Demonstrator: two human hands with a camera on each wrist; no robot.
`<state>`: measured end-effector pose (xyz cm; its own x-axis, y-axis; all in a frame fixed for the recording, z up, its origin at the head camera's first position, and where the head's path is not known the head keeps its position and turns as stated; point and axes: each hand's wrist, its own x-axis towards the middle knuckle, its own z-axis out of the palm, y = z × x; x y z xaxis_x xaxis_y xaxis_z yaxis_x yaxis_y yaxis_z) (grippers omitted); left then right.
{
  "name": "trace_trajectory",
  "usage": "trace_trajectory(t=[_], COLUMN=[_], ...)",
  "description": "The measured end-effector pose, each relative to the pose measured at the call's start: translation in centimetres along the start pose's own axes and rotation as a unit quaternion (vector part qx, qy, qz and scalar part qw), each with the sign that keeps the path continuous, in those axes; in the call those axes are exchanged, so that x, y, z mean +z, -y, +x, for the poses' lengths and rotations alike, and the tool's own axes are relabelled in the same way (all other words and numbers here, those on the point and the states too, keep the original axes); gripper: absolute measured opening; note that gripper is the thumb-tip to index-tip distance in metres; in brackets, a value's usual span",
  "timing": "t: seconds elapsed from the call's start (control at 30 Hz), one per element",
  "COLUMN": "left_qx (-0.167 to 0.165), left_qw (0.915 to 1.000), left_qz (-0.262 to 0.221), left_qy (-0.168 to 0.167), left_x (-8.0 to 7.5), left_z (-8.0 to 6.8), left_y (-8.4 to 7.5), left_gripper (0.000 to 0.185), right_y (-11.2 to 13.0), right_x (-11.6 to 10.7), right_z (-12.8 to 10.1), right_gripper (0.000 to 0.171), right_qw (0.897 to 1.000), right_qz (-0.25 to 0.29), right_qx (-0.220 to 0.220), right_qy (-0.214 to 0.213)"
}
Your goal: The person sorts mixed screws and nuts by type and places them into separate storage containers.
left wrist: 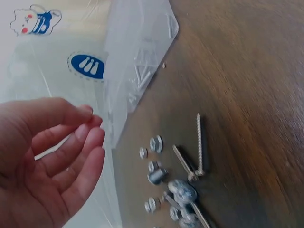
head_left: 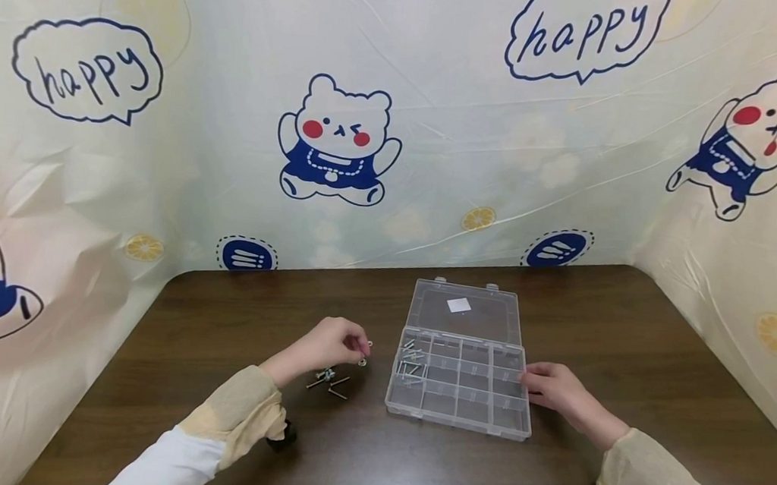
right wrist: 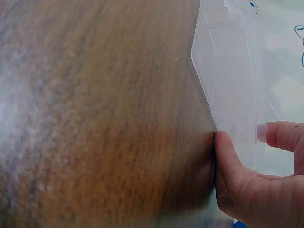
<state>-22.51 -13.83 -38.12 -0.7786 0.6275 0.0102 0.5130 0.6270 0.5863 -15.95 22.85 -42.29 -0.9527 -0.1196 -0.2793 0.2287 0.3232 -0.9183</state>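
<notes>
A clear plastic compartment box [head_left: 459, 389] lies open on the brown table [head_left: 628, 330], its lid [head_left: 465, 309] flat behind it. Several screws lie in its left compartments [head_left: 410, 358]. Left of the box is a small pile of screws and nuts [head_left: 328, 379]. My left hand [head_left: 356, 346] hovers just above that pile, beside two loose nuts [head_left: 362, 361]. In the left wrist view its fingers [left wrist: 90, 142] are loosely curled, with nothing visible in them, and the screws and nuts [left wrist: 183, 171] lie below. My right hand [head_left: 530, 383] grips the box's right edge; its thumb [right wrist: 223, 156] presses the wall [right wrist: 232, 85].
A cream plastic sheet printed with bears [head_left: 338, 143] and "happy" bubbles [head_left: 583, 29] walls the table at the back and both sides. Bare table lies in front of the box and to its right. A small dark object [head_left: 283, 436] sits under my left forearm.
</notes>
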Motion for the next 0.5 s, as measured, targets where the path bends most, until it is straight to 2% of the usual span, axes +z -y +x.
trace_trajectory(t=[0.3,0.5], left_qx=[-0.094,-0.175], left_qw=[0.9937,0.9810], left_qz=[0.008,0.005], left_qy=[-0.060,-0.085], left_x=[-1.1,-1.5], left_z=[-1.0,-1.4], left_y=[1.9,3.5], left_gripper=[0.004,0.006], right_y=[0.2,0.1], right_x=[-0.1,-0.1], right_z=[-0.1,0.0], right_gripper=[0.045,0.045], right_qw=[1.000,1.000], right_qz=[-0.009,-0.010], right_qx=[0.007,0.009], right_qy=[0.002,0.002])
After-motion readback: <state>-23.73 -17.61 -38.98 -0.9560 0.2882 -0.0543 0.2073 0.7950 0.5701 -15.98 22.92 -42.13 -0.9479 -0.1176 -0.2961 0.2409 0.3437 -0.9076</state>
